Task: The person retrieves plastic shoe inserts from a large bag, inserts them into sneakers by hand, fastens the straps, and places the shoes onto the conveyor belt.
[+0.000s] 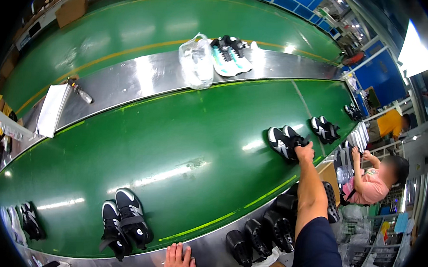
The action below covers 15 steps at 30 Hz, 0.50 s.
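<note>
My right hand (305, 150) reaches across the green conveyor belt (175, 136) and is closed on the heel end of a pair of black-and-white sneakers (282, 143). Their toes point away to the upper left. The fingertips are partly hidden behind the shoes. My left hand (179, 261) lies flat on the near metal edge (208, 240), its fingers stretched out and holding nothing. Left of it, another pair of black-and-white sneakers (123, 221) with straps rests on the belt.
More black sneakers (324, 129) stand farther right, and others (32, 220) far left. Across the belt a metal ledge (124, 83) bears teal-and-white sneakers (229, 57), a plastic bag (197, 62) and papers (54, 108). Black shoe-shaped pieces (258, 236) line the near edge. A person in pink (368, 185) works at right.
</note>
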Each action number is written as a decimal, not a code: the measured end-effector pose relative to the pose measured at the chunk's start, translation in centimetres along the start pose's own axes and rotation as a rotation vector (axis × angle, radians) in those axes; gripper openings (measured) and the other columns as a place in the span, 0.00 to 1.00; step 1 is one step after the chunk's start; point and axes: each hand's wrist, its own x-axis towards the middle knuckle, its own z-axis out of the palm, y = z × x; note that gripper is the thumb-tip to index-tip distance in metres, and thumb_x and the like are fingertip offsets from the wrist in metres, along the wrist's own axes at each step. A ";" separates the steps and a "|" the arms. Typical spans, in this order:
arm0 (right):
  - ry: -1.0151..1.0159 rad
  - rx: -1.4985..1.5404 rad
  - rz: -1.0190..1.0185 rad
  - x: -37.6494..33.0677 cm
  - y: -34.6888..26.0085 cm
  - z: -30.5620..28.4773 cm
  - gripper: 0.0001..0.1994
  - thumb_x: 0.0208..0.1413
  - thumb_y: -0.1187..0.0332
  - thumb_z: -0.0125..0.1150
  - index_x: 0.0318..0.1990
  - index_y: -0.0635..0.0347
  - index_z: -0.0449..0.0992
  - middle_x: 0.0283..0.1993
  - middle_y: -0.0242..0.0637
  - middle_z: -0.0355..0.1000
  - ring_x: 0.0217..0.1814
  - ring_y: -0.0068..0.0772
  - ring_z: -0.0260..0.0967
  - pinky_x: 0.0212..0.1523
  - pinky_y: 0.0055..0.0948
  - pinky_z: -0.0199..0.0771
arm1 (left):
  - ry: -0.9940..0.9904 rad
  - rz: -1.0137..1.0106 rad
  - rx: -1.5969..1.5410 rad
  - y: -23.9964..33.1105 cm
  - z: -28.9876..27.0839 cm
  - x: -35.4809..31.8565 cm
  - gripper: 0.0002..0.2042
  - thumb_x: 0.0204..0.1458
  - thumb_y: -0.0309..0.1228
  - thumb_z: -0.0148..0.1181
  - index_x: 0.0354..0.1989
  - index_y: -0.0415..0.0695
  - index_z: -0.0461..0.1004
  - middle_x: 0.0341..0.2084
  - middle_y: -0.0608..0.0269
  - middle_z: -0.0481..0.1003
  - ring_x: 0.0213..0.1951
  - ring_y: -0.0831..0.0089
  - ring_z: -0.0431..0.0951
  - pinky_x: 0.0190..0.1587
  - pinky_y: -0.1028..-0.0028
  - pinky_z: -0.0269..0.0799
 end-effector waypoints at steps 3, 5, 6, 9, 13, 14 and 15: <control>0.066 0.128 -0.142 3.0 1.6 2.1 0.39 0.43 0.64 0.65 0.65 0.67 0.59 0.57 0.58 0.72 0.61 0.58 0.69 0.63 0.44 0.67 | -0.004 0.016 0.020 0.2 0.0 0.4 0.26 0.56 0.41 0.57 0.61 0.40 0.67 0.62 0.41 0.62 0.64 0.42 0.60 0.65 0.47 0.57; -0.008 0.036 -0.198 3.7 1.0 2.6 0.38 0.45 0.62 0.66 0.64 0.69 0.60 0.57 0.60 0.71 0.61 0.59 0.69 0.61 0.44 0.69 | -0.022 0.023 0.025 0.3 0.0 0.3 0.27 0.57 0.42 0.56 0.63 0.42 0.67 0.63 0.42 0.61 0.66 0.44 0.58 0.67 0.48 0.55; -0.056 0.034 -0.281 3.3 0.3 3.1 0.36 0.46 0.61 0.66 0.63 0.69 0.61 0.56 0.61 0.72 0.60 0.60 0.69 0.61 0.45 0.70 | -0.021 0.021 0.026 0.4 -0.1 0.4 0.27 0.57 0.42 0.56 0.63 0.42 0.67 0.63 0.42 0.61 0.66 0.44 0.58 0.67 0.48 0.55; -0.121 -0.178 -0.416 -4.2 -6.9 4.0 0.27 0.44 0.61 0.68 0.48 0.72 0.69 0.46 0.64 0.75 0.53 0.64 0.73 0.54 0.49 0.75 | 0.009 0.007 0.059 0.6 -0.7 -0.2 0.26 0.57 0.41 0.56 0.63 0.43 0.67 0.64 0.43 0.61 0.66 0.45 0.58 0.67 0.48 0.55; -0.235 -0.139 -0.524 -11.5 -10.8 5.0 0.28 0.39 0.58 0.70 0.47 0.68 0.74 0.47 0.60 0.76 0.53 0.60 0.74 0.54 0.47 0.76 | 0.019 0.097 0.074 -0.3 0.9 0.0 0.25 0.53 0.44 0.58 0.57 0.44 0.71 0.61 0.44 0.64 0.64 0.45 0.61 0.67 0.47 0.54; -0.250 -0.145 -0.550 -15.9 -12.9 4.3 0.28 0.40 0.60 0.69 0.48 0.68 0.73 0.47 0.61 0.76 0.53 0.60 0.74 0.54 0.47 0.75 | 0.018 0.086 0.067 -0.5 0.7 -0.1 0.25 0.53 0.44 0.58 0.57 0.44 0.71 0.61 0.44 0.64 0.64 0.45 0.61 0.68 0.47 0.54; -0.283 -0.110 -0.637 -18.8 -13.5 3.6 0.28 0.41 0.61 0.68 0.48 0.69 0.71 0.47 0.62 0.75 0.53 0.62 0.73 0.54 0.48 0.74 | 0.015 0.084 0.054 -0.5 0.3 -0.1 0.25 0.53 0.44 0.58 0.58 0.44 0.70 0.62 0.44 0.63 0.65 0.46 0.60 0.68 0.48 0.53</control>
